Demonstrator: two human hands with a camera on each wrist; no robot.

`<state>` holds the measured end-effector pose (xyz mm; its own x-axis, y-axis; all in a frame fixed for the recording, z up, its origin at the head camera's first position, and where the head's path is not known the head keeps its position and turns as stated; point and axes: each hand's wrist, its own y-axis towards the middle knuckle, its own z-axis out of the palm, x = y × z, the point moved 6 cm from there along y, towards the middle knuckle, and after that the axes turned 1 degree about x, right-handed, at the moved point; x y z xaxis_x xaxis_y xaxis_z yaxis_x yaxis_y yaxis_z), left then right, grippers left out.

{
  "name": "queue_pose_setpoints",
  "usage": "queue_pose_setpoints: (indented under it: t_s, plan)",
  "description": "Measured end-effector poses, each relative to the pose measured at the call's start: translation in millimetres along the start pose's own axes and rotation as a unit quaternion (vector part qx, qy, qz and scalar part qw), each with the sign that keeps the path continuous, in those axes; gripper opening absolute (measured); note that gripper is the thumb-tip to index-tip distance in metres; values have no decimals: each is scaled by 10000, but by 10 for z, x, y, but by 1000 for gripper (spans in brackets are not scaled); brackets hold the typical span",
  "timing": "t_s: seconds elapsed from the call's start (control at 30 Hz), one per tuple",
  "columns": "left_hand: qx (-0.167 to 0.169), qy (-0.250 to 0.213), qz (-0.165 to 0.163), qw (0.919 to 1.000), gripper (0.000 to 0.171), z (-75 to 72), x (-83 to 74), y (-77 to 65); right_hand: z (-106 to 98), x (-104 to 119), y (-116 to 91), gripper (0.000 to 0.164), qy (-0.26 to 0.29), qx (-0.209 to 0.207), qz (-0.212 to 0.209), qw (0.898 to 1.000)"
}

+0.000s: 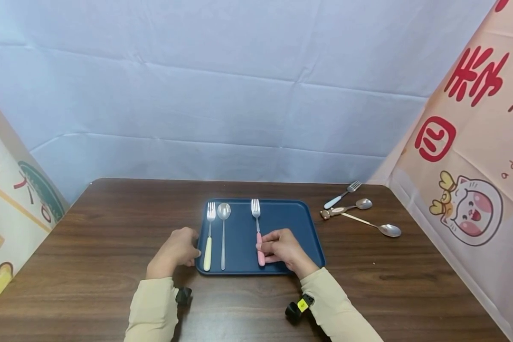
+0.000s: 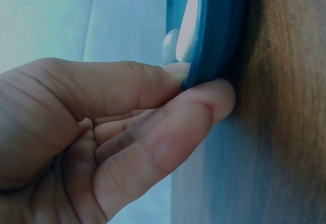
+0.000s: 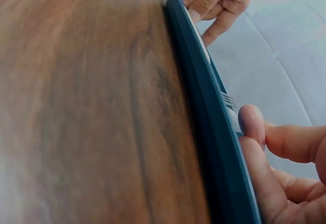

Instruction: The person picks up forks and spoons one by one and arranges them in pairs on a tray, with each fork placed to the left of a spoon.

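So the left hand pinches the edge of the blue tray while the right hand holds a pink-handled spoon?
Not a spoon: the right hand holds a pink-handled fork, as the head view shows. The left hand does pinch the edge of the blue tray.

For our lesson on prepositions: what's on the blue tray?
A yellow-handled fork and a silver spoon. The right hand pinches a pink-handled fork there, hiding some tray; whether that fork touches is unclear.

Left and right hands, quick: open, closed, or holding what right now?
Left hand: closed, pinching the blue tray at its left edge.
Right hand: closed, pinching the pink-handled fork by its handle.
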<state>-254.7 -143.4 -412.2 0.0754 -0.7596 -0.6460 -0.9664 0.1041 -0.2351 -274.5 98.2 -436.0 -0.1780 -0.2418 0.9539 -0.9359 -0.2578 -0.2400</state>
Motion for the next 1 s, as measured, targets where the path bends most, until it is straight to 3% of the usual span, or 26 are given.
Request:
queue_pose_setpoints:
  t_s: [0.4, 1.0]
  plan:
    - [-21, 42, 23, 10000, 42, -2, 3, 5, 119, 52, 67, 20, -522, 18, 11, 9986]
    - [-27, 40, 41, 10000, 43, 4, 14, 22, 101, 56, 131, 19, -971, -58, 87, 9952]
